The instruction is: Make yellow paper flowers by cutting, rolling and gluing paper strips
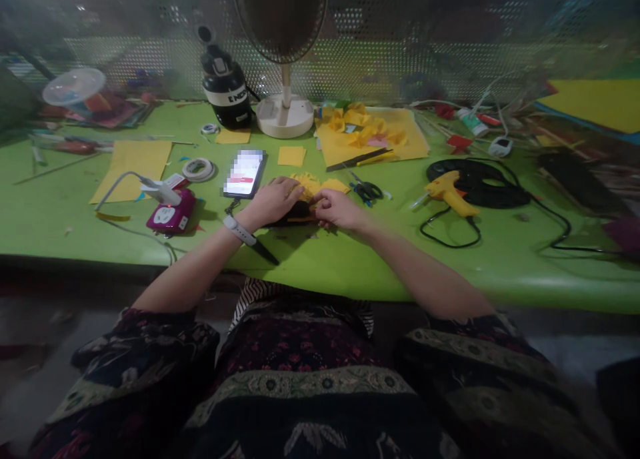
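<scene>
At the front middle of the table my left hand point(273, 202) is closed, its fingers bent over a dark rounded object point(300, 210) whose kind I cannot make out. Crumpled, fringed yellow paper point(306, 181) shows just beyond the fingertips. From the other side my right hand point(343, 211) is closed, thumb and fingers pinched at the edge of this yellow paper. A flat yellow piece point(336, 186) lies behind its knuckles. Black-handled scissors point(369, 191) rest to the right of it. A phone point(244, 173) with a lit screen lies beyond my left hand.
At right lies a yellow glue gun point(453, 192) by a black coil point(480, 182). Yellow paper flowers point(357, 127) sit on a yellow sheet point(413, 142). A fan point(285, 115) and black bottle point(226, 92) stand behind. A tape roll point(199, 170) and purple power adapter point(173, 213) lie left.
</scene>
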The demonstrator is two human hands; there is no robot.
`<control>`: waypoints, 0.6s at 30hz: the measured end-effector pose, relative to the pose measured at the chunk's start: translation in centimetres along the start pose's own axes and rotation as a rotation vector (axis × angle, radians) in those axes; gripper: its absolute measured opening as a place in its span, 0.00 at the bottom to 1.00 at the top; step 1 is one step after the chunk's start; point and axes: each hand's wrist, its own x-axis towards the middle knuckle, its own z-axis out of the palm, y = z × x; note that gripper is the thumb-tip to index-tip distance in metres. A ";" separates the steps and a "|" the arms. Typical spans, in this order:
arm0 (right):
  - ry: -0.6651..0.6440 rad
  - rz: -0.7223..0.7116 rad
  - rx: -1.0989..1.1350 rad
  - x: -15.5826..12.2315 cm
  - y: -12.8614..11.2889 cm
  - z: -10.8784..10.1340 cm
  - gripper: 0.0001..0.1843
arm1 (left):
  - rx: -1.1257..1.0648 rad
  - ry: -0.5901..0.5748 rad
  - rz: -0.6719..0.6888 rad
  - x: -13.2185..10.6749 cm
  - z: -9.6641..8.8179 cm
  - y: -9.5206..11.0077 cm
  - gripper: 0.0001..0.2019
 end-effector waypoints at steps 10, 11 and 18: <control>0.008 0.006 0.007 -0.2 -0.3 0.1 0.14 | 0.058 -0.025 -0.011 0.0 -0.3 0.3 0.21; 0.006 0.009 0.006 -0.1 -0.3 0.1 0.14 | 0.056 -0.026 -0.010 0.0 -0.3 0.3 0.21; 0.005 0.011 0.010 0.1 -0.2 0.0 0.13 | 0.069 -0.025 -0.012 0.0 -0.2 0.1 0.21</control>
